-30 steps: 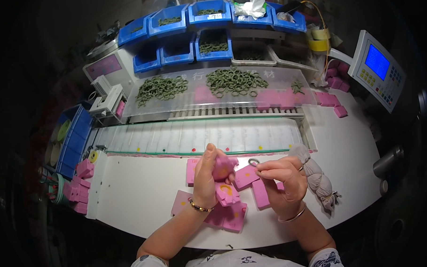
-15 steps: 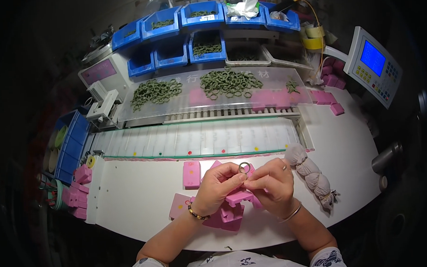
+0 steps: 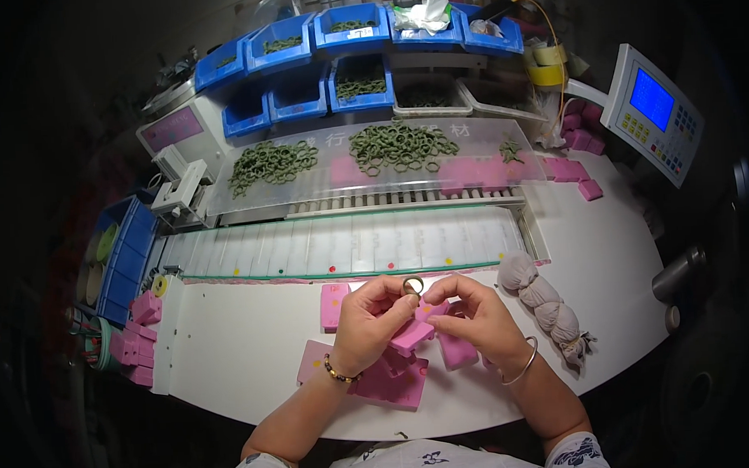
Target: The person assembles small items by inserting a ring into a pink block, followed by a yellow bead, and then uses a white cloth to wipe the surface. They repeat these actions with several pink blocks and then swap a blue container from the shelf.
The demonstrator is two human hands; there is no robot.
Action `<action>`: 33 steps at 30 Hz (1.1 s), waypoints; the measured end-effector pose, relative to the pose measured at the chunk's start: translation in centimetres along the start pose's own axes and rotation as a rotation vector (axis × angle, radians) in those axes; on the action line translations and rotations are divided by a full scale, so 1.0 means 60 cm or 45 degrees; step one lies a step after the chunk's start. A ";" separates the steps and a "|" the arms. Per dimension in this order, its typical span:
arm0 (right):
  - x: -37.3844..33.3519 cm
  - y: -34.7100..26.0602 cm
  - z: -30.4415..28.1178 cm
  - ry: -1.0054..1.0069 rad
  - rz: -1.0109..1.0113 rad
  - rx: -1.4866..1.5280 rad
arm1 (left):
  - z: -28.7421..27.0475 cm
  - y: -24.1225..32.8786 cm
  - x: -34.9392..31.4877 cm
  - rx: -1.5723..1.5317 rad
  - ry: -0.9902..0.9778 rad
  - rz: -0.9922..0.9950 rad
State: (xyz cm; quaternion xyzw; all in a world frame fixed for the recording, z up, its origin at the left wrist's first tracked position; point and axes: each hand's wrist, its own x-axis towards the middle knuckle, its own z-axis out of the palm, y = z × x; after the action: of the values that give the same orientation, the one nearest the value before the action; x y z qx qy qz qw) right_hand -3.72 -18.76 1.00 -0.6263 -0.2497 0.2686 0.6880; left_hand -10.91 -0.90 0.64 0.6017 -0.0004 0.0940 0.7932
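Note:
My left hand (image 3: 371,318) pinches a small dark-green ring (image 3: 406,288) upright between thumb and fingertips. Just right of it, my right hand (image 3: 481,319) has its thumb and forefinger apart, with nothing visible between them. Beneath the two hands are several pink blocks, partly hidden; one pink block (image 3: 412,338) is close under my left thumb and another (image 3: 456,352) below my right hand. A pink block with a coloured dot (image 3: 336,308) lies left of my left hand. Near my left wrist is a flat pink piece (image 3: 393,388).
Behind, a clear sheet (image 3: 331,182) carries piles of green rings (image 3: 400,146). Blue bins (image 3: 361,100) stand above it. A row of white packets (image 3: 342,245) lies in front. On the right are a knotted cloth roll (image 3: 544,304) and a control panel (image 3: 655,113).
My right hand has let go of the ring and moved slightly apart, fingers opening. The left hand has shifted a little left, still holding the ring.

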 end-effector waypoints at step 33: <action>0.000 -0.014 -0.009 -0.055 -0.141 0.327 | 0.001 0.001 -0.004 0.106 -0.322 -0.143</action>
State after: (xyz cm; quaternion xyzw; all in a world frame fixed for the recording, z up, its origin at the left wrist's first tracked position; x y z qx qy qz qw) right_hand -3.33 -19.20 1.78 -0.5125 -0.2622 0.2735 0.7706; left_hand -11.13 -0.97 0.68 0.6403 -0.0629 -0.0273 0.7650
